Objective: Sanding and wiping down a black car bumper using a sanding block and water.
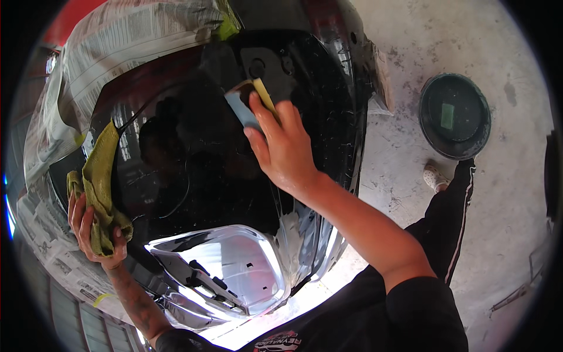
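Right hand (284,146): pinches sanding pad (238,109).
Left hand (89,239): clutches olive towel (101,167).
Beneath right grip: black car panel (220,190).

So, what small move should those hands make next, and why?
I'd probably slide the blue-and-yellow block a little further across the black panel: the right hand grips it, apparently against the glossy surface, while the left hand holds the green cloth off to the side.
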The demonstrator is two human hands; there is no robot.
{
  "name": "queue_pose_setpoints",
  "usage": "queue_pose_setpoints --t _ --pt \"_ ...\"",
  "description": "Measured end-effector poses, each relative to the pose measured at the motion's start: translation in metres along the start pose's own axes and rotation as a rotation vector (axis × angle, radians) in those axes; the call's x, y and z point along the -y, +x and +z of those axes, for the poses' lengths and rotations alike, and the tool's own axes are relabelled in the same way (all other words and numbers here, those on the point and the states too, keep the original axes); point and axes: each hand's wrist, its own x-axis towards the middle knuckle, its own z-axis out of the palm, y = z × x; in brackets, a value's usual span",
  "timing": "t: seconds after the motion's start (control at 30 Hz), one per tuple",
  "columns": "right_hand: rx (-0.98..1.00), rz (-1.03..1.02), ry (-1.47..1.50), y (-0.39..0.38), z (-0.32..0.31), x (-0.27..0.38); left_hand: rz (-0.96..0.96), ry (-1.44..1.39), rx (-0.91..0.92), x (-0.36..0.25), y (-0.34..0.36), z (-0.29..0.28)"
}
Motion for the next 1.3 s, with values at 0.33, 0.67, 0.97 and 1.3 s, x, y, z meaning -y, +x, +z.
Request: queue_pose_setpoints --t 0.33,0.67,0.97,1.3 --pt "0.103 -0.095 -0.028 0.009 -0.015 -0.016 -0.051 0.03 -0.051 -0.017 -0.016 0.013" --pt "0.085 -0.2 -0.093 0.009 -0.017 -0.027 -0.087 0.054 -0.07 -0.022 -0.017 0.016" --pt "0.019 -0.154 -0.108 0.05 -0.008 -0.028 -0.101 0.045 -0.088 -0.021 -0.019 0.021" --pt "0.029 -0.136 -0.091 0.051 -0.008 -0.029 -0.086 0.035 -0.086 -0.018 -0.02 0.022"
